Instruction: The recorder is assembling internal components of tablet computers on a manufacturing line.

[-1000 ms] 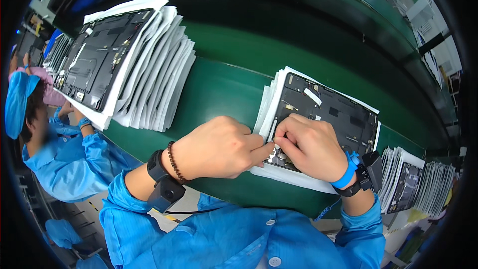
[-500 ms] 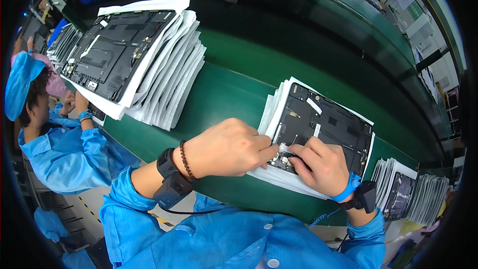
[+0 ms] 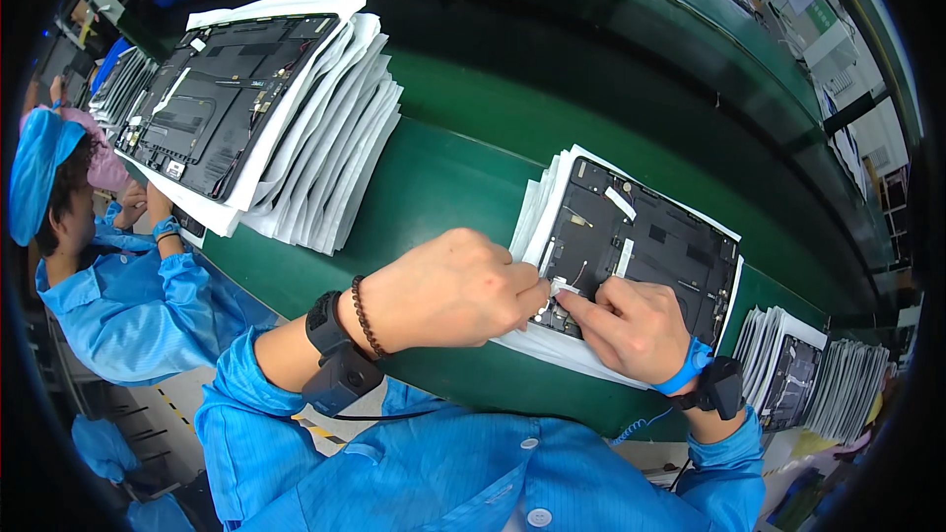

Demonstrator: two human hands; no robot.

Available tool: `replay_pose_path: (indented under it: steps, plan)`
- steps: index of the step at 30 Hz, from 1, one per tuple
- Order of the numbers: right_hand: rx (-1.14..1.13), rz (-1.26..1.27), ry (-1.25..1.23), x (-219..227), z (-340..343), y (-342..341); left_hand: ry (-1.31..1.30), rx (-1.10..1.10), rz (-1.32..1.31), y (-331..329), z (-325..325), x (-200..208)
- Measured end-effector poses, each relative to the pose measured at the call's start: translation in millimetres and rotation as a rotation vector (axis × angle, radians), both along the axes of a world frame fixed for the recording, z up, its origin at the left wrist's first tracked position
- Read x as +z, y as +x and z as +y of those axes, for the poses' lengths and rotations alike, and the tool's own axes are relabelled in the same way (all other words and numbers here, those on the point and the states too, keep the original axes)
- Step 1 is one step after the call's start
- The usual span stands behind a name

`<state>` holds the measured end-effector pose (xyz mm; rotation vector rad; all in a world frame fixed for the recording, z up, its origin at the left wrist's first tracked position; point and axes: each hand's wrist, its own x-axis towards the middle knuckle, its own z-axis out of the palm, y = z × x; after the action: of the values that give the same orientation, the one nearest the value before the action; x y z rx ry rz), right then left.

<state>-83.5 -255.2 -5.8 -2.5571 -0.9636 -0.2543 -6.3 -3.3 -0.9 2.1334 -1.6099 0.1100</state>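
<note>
While our left hand (image 3: 451, 288) curls, hold unclear, by the black panel's (image 3: 675, 248) edge, our pointing right hand (image 3: 641, 330) should press evenly.

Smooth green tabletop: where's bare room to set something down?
Bare green tabletop lies between the tall left stack of white sheets and the black rectangular panel on the lower white stack, beyond the left hand. Crowded: the panel's near-left corner, where that hand and the right hand work.
</note>
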Motion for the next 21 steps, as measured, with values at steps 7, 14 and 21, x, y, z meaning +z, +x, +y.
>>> replay_pose_path:
  steps: [7, 14, 21]
  plan:
    - [-0.005, 0.027, -0.069, 4.2, 2.0, 1.1, -0.139, 0.014, 0.053, -0.4, 2.7, -14.5]
    - [0.011, 0.086, -0.186, 12.3, 6.6, 1.7, -0.399, 0.232, 0.197, -9.1, 22.9, -35.4]
    - [0.028, 0.104, -0.234, 13.3, 10.2, 3.8, -0.575, 0.722, 0.406, -26.9, 49.4, -81.4]
